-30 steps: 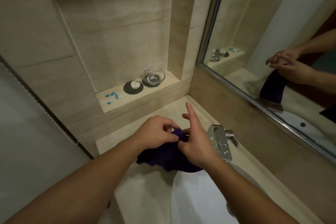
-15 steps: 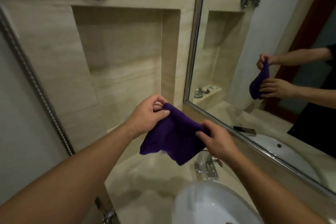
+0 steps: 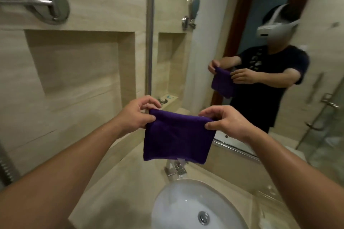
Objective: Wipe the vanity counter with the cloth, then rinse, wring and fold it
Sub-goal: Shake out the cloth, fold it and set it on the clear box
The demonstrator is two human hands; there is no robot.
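Left hand: our left hand point(image 3: 137, 115) pinches the upper left corner of the cloth, with the thumb on our side and the curled fingers behind it.
Right hand: our right hand point(image 3: 223, 122) pinches the upper right corner in the same way, level with the left.
Cloth: the purple cloth point(image 3: 176, 139) is stretched flat between our two hands. It looks doubled over along its top edge. It hangs straight down in the air and touches nothing else.
Faucet: a chrome faucet point(image 3: 176, 170) stands just below the cloth's lower edge and is partly hidden by it.
Sink: a white oval basin point(image 3: 178, 197) lies below our hands, nearer to us than the faucet. A metal drain point(image 3: 203, 216) sits in its bottom.
Tabletop: the beige stone tabletop point(image 3: 119, 182) surrounds the basin, beneath our forearms.
Mirror: beyond our right hand, the mirror point(image 3: 214, 24) reflects a person in a dark T-shirt and a white headset, holding the cloth with both hands.
Niche: a recessed niche point(image 3: 80, 65) is set in the tiled wall, beyond and above our left hand.
Wall fitting: a round chrome mount point(image 3: 47, 1) with a bar sits high above our left hand.
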